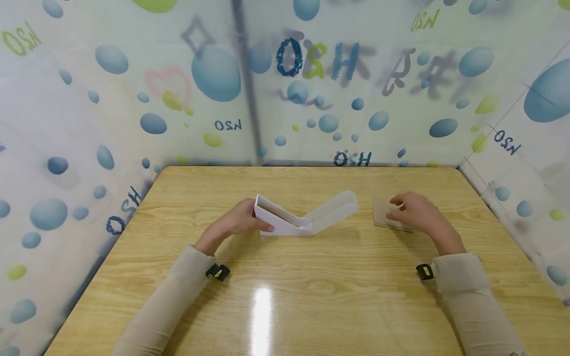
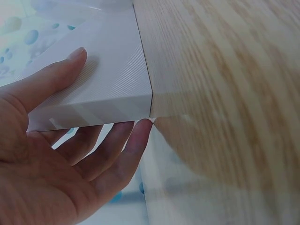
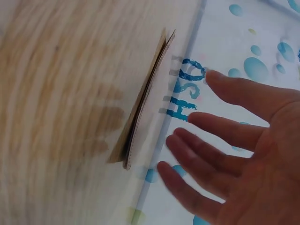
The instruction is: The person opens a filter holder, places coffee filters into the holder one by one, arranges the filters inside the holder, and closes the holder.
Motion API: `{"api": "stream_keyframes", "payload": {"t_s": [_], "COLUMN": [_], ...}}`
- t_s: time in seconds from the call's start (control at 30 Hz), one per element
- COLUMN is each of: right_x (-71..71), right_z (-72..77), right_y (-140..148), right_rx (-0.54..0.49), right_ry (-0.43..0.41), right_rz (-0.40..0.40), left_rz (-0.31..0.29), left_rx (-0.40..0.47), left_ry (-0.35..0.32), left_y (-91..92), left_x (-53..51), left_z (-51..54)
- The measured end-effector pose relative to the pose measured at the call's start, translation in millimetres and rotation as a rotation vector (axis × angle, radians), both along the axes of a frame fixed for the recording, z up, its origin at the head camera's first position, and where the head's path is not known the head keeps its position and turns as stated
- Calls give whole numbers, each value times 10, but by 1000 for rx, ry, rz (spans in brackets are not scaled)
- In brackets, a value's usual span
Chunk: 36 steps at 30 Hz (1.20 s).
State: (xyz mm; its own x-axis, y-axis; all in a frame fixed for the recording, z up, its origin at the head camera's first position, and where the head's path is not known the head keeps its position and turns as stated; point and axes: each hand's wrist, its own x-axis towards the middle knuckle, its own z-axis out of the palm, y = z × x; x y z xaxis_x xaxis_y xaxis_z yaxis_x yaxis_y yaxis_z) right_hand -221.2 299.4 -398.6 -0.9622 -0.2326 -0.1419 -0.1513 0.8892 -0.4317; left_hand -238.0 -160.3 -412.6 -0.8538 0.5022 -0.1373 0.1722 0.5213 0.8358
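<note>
My left hand (image 1: 240,217) grips the left end of a white box (image 1: 282,222), thumb on its front face and fingers along its end. The box stands on the table with its translucent lid (image 1: 334,211) swung out to the right; something brown shows inside its slot. In the left wrist view the white box (image 2: 108,70) has a finely ribbed face under the thumb (image 2: 61,75). Over a flat brown cardboard piece (image 1: 383,212) hovers my right hand (image 1: 416,212), fingers spread and apart from it. Edge-on in the right wrist view, the cardboard (image 3: 145,103) looks layered and slightly bowed.
The wood-grain table (image 1: 338,296) reaches back to a wall covering (image 1: 267,123) printed with blue and green drops. Black wrist straps (image 1: 217,272) are on both wrists. A bright light reflection lies on the table's front part.
</note>
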Motion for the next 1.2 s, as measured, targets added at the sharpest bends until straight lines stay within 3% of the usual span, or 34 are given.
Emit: {"api": "stream_keyframes", "payload": {"t_s": [0.7, 1.2], "right_x": [-28, -18], "right_z": [-114, -96], "right_y": [98, 110], "right_rx": [109, 135], "right_ry": [-81, -120], "right_rz": [-93, -127], "left_rz": [-4, -14], "left_rx": [1, 1], "left_ry": [2, 3], "left_y": [-2, 10], "left_x": [5, 6], "left_z": [-3, -4]}}
